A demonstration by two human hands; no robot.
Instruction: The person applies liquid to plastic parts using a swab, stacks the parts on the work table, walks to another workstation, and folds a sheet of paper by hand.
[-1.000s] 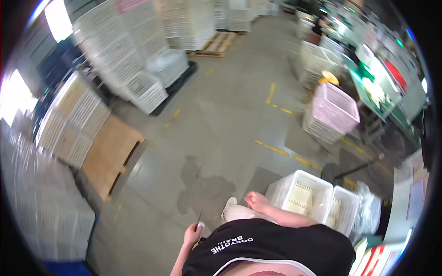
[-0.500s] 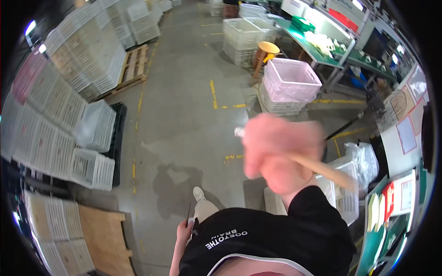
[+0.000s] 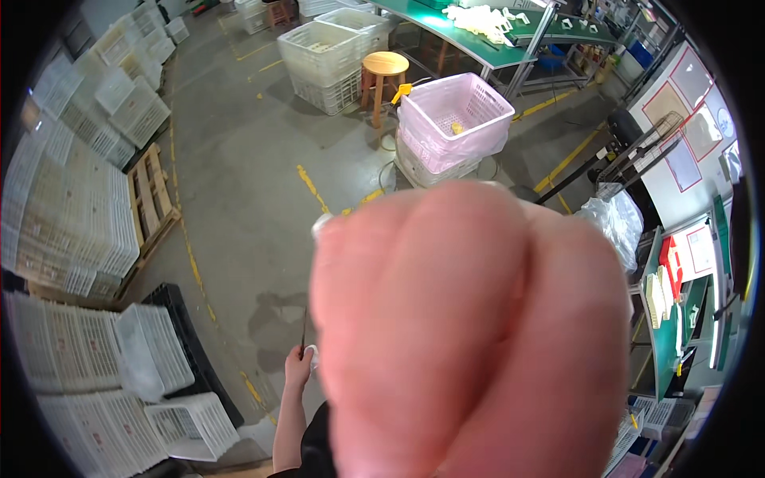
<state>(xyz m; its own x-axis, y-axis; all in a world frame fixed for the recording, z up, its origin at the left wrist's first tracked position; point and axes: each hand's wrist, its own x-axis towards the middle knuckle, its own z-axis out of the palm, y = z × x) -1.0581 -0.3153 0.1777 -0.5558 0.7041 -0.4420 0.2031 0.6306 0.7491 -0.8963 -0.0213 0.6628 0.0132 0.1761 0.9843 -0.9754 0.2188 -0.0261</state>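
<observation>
My right hand (image 3: 470, 334) is a closed fist very close to the view, covering much of the middle and lower right. A small white bit (image 3: 322, 225) sticks out at its left side. Half a second ago a pale wooden stick showed in this fist; the fist now hides it. Lower down, my left hand (image 3: 297, 366) is closed around a thin dark rod (image 3: 304, 328) that points upward. A white patch (image 3: 313, 356) shows beside that hand; I cannot tell what it is. Beyond the fist stands a white crate lined with pink plastic (image 3: 454, 147).
Stacked white crates (image 3: 72, 207), a wooden pallet (image 3: 151, 187) and a black pallet (image 3: 195, 350) line the left. A wooden stool (image 3: 385, 68) and a green worktable (image 3: 478, 48) stand ahead. Clear plastic bags (image 3: 617, 223) and a shelf with red and white items (image 3: 677, 263) are at right.
My right fist has come much nearer to the view, and the wooden stick is no longer visible. The view has swung to the right. My left hand still holds the thin rod.
</observation>
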